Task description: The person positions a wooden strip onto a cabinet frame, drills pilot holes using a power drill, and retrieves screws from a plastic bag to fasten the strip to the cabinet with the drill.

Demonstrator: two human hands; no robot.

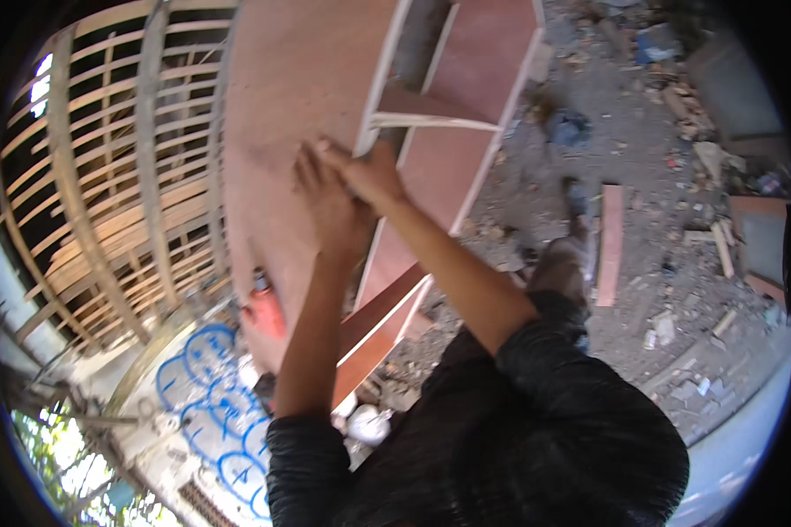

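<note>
A large reddish-brown wooden shelf unit [303, 70] stands in front of me, with a broad flat panel on the left and pale-edged compartments on the right. My left hand [327, 198] lies on the broad panel, its fingers stretched out. Crossing over beside it, my right hand [373, 176] rests at the panel's pale edge, near the end of a shelf divider [435, 121]. Its visible fingers reach left, close to the left hand's fingers. Neither hand shows a loose object in it. Lower on the panel is a red bottle-like thing [264, 307] with a dark top.
To the left rises a slatted wooden framework [105, 167]. Below it, a pale surface carries blue painted markings [215, 378]. Rubble covers the ground [642, 281] on the right, where a narrow reddish board [610, 246] lies. A white bundle [368, 425] sits near the unit's lower end.
</note>
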